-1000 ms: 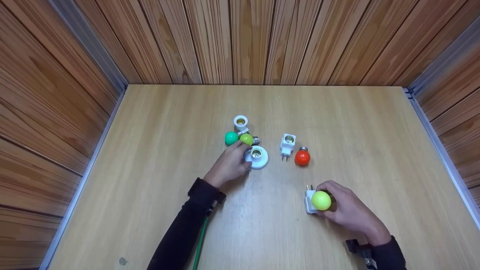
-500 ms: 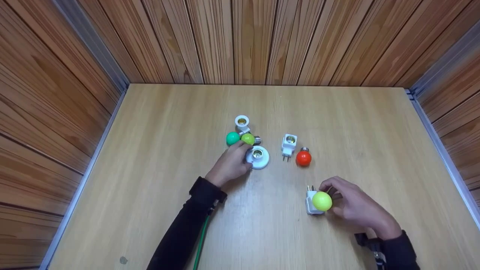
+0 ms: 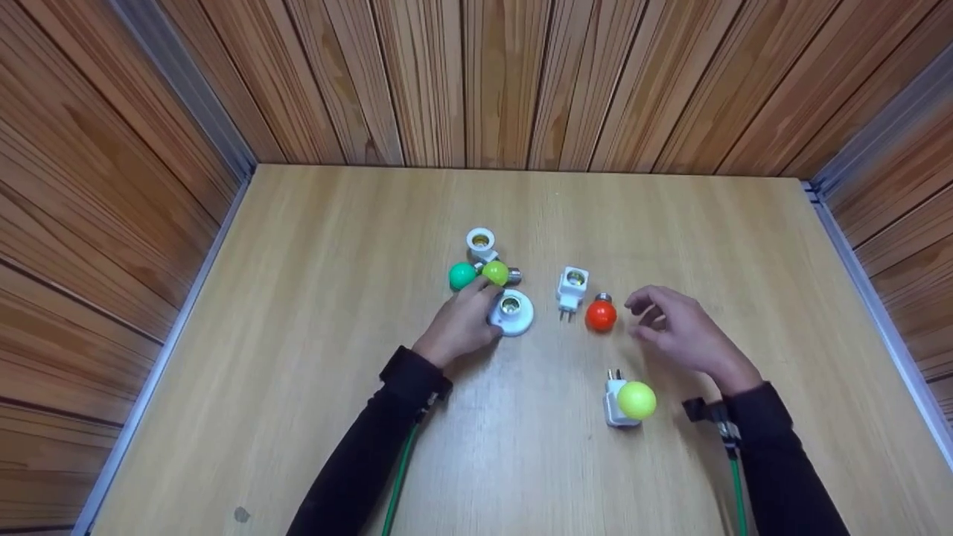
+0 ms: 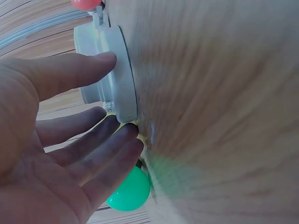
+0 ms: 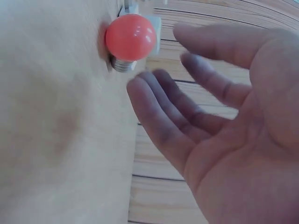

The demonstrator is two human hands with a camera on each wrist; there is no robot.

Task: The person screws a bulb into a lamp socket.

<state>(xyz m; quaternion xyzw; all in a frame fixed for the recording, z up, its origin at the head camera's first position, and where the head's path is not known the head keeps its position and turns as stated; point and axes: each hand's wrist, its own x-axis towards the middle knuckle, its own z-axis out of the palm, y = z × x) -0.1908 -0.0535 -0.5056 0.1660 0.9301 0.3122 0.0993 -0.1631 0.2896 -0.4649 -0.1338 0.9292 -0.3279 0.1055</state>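
My left hand (image 3: 463,321) rests at the left edge of a round white lamp holder (image 3: 514,321). Its thumb lies against the holder's base, and its fingers extend below it in the left wrist view. Past these fingertips lie a green bulb (image 3: 461,276) and a yellow-green bulb (image 3: 495,273). My right hand (image 3: 685,331) hovers just right of a red bulb (image 3: 601,316), fingers loosely bent with nothing between them. Nearer to me lies a white plug-in lamp holder (image 3: 615,413) with a yellow bulb (image 3: 636,400) seated over it.
A white square plug-in lamp holder (image 3: 572,286) lies left of the red bulb. Behind the green bulb is another white lamp holder (image 3: 481,242) with a round mouth. Wood-panelled walls (image 3: 499,82) enclose the light wooden tabletop (image 3: 335,246).
My right hand has let go of the yellow bulb and its holder and moved away from me toward the red bulb. The left hand has stayed at the round holder.
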